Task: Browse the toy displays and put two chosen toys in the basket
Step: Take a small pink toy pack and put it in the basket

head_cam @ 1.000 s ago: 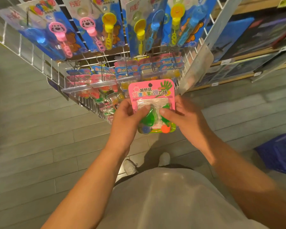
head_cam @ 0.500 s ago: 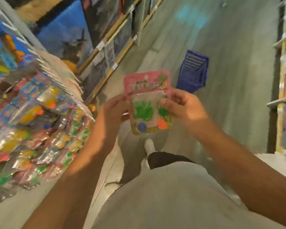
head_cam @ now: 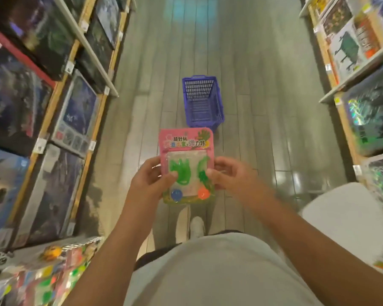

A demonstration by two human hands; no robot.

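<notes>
pink blister-card toy (head_cam: pixel 186 164) held upright by both hands, left hand (head_cam: pixel 149 182) and right hand (head_cam: pixel 232 175) each pinching a side edge, thumbs on the front, likely so the face stays readable. blue basket (head_cam: pixel 202 102) sits on the floor beyond the toy, well apart, looks empty. since a second ago the view has swung from the wire rack to the aisle, basket now dead ahead; grip unchanged.

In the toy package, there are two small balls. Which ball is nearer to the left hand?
The blue ball, at the lower left of the pink toy package, just below the left hand. The orange ball sits toward the right hand.
</notes>
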